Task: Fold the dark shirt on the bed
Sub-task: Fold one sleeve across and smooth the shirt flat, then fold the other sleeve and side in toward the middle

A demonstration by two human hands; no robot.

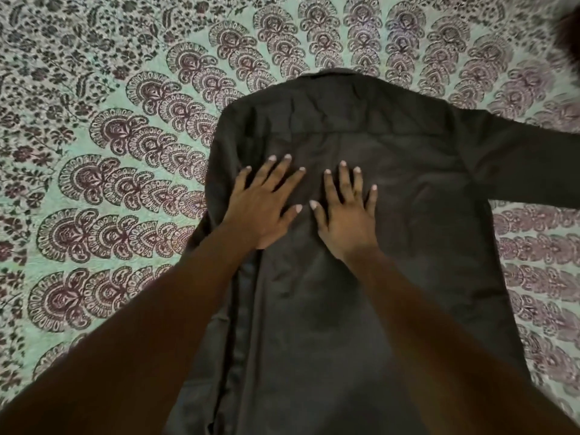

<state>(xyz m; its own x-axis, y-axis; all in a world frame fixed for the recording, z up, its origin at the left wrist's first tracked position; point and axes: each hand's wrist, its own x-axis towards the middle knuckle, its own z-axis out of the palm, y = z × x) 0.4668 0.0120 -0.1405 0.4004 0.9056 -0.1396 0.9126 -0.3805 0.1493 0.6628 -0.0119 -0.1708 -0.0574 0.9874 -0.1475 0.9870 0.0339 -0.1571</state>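
Patterned bedspread carries the shirt back-up, left hand and right hand pressing flat, fingers spread, grasping nothing.

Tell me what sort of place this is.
Probably a bedroom: a printed bedspread fills the view, a dark shirt lies spread on it, and the left hand and right hand press it flat.

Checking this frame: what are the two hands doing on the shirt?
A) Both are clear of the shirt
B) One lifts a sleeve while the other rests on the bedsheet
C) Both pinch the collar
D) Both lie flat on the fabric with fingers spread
D: the left hand and right hand lie palm-down, side by side, fingers straight and spread, on the shirt.
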